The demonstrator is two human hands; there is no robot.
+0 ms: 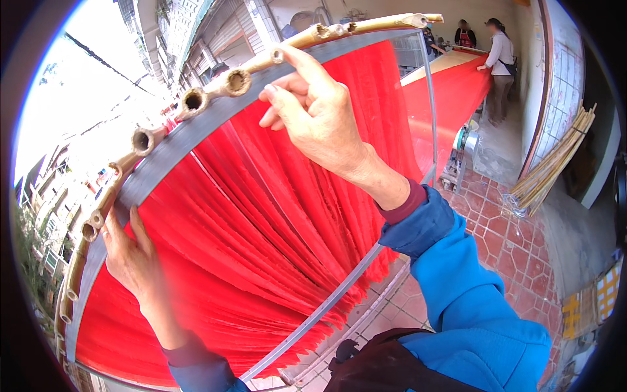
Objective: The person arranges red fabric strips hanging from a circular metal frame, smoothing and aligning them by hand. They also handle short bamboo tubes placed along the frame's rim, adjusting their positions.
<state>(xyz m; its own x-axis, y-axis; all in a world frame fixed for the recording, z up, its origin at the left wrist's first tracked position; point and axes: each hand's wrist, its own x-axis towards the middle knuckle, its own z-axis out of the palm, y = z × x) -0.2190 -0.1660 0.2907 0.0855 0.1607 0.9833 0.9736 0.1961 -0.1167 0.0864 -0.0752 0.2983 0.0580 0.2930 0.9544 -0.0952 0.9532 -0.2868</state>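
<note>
My right hand (318,117) is raised at the grey metal rail (196,125), its index finger at the cut end of a bamboo pole (277,55). Its other fingers are loosely curled, with nothing seen in them. Lower on the left, my left hand (130,264) reaches up to the same rail beside another bamboo pole (96,219). Its thumb and index finger are apart; the remaining fingers are partly hidden. Several bamboo poles rest along the rail with their ends towards me. Long red sheets (254,210) hang in dense folds below the rail.
A metal bar (313,313) crosses low before me. At right, a bundle of bamboo poles (558,161) leans on a wall above red floor tiles (490,235). Farther back, a person (500,54) stands at a red sheet (450,93) on a machine, with other people beyond.
</note>
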